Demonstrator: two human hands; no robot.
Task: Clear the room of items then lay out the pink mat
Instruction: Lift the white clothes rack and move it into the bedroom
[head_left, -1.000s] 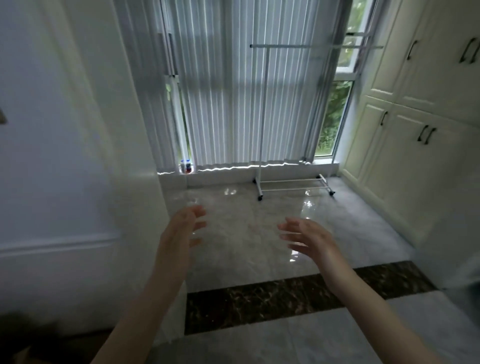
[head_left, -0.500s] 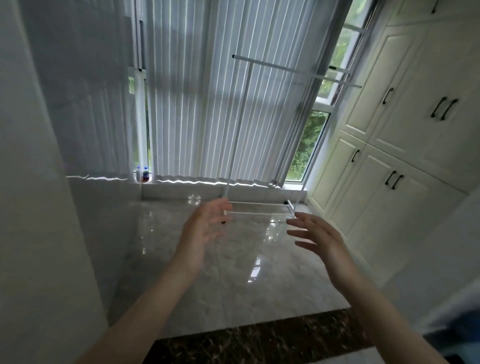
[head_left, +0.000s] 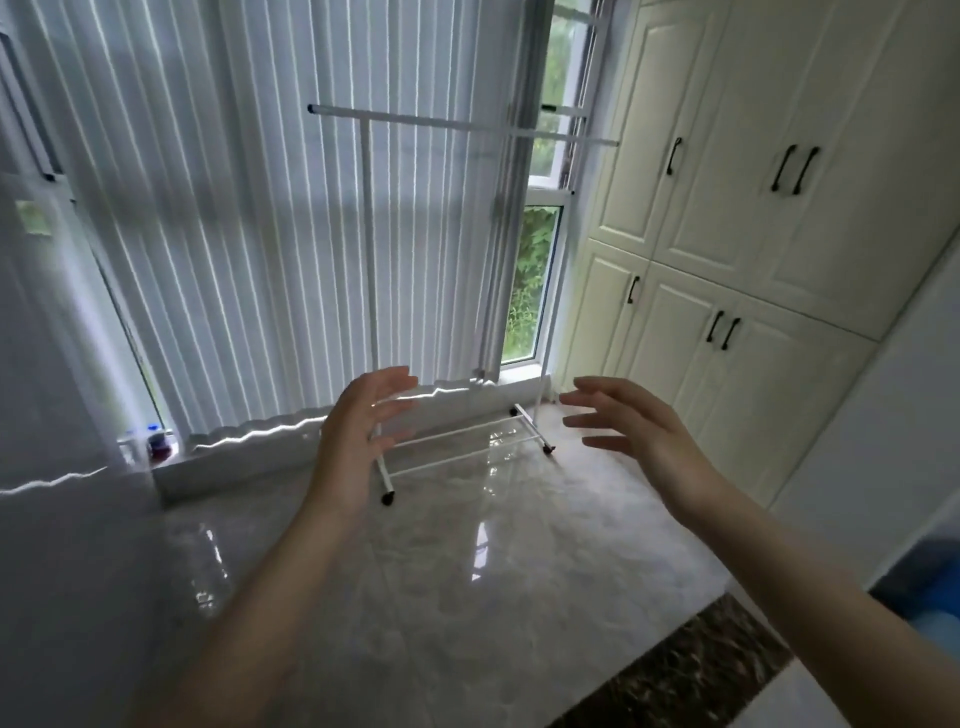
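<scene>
I have walked further into the small room, and the white clothes rack (head_left: 457, 291) that was across the floor a second ago now stands close in front of me, by the blinds (head_left: 249, 208) at the window. My left hand (head_left: 353, 441) and my right hand (head_left: 634, 436) are both raised toward it, palms facing each other, fingers spread and loose, holding nothing and touching nothing. The rack is bare, on little black wheels, on a shiny marble floor (head_left: 441, 571). Two small bottles (head_left: 150, 441) sit on the window ledge to the left, and cream cupboards (head_left: 753, 234) line the right wall. I judge the rack is the next thing to clear out. I cannot see the pink mat anywhere here.
</scene>
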